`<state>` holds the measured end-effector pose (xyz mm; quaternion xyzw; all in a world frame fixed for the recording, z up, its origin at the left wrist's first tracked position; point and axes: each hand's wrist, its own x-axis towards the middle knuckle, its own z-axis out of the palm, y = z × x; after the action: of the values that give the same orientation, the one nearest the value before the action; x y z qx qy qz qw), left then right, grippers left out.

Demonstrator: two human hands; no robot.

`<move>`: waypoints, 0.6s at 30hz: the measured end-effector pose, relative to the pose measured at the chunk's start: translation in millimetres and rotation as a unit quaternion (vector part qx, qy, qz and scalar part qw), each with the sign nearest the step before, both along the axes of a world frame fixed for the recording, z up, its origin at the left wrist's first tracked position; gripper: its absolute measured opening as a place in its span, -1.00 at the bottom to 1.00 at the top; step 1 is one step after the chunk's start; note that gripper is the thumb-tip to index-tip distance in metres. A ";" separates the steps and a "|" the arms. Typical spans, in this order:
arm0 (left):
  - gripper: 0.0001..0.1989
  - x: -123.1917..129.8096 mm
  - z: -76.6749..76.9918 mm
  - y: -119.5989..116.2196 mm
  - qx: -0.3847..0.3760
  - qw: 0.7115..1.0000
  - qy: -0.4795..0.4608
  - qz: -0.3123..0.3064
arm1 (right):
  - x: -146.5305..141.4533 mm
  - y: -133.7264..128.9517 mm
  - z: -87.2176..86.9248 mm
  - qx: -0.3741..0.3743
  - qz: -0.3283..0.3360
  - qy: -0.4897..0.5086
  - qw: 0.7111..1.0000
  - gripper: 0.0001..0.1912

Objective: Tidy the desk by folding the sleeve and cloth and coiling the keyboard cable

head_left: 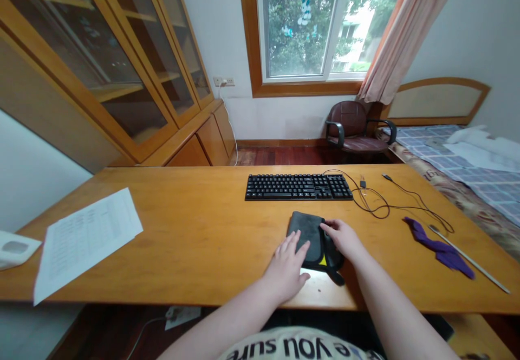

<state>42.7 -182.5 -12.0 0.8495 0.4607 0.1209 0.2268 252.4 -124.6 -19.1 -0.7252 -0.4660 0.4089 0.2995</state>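
On the near side of the keyboard [298,187], steady the dark pouch [312,240] beneath your loosely spread left hand [287,265], letting your right hand [343,236], apart from it and pinching or not I cannot tell, guide the edge gently.

Dark pouch [306,232]: was partly hidden beneath left fingers [291,242]. Papers [87,240], well left of them: print was too small to read.

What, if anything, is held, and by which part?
The right hand seems to pinch the pouch by its right edge; the left hand touches it.
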 end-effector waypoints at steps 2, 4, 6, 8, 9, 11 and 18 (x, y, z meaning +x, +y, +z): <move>-0.30 0.9 -5.5 -2.1 0.021 1.000 0.003 -0.002 | -1.3 1.4 0.9 0.002 0.025 -0.010 1.000 -0.70; -0.38 1.9 -8.8 -3.3 0.041 0.999 -0.002 -0.010 | -1.5 0.8 0.7 0.006 0.041 0.003 0.999 -0.73; -0.42 2.4 -10.2 -4.0 0.057 0.998 -0.011 -0.016 | 0.1 -1.1 -0.4 0.012 0.034 0.033 0.999 -0.71; -0.44 2.6 -11.0 -4.3 0.066 0.998 -0.019 -0.015 | 3.7 -3.5 -1.5 0.020 0.016 0.070 0.997 -0.71; -0.44 2.6 -11.6 -4.5 0.071 0.997 -0.022 -0.013 | 6.0 -4.7 -2.1 0.024 0.008 0.084 0.996 -0.71; -0.47 2.9 -13.8 -4.9 0.079 0.997 -0.025 -0.007 | 10.9 -6.3 -3.6 0.033 -0.005 0.098 0.995 -0.70; -0.54 1.4 -26.6 -4.9 0.078 0.996 -0.017 -0.047 | 20.3 -7.6 -12.5 0.068 -0.042 0.090 0.993 -0.68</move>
<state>44.1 -187.4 -38.6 0.8833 0.4056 0.1598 0.1728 272.7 -132.1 -31.6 -0.6822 -0.4331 0.4268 0.4060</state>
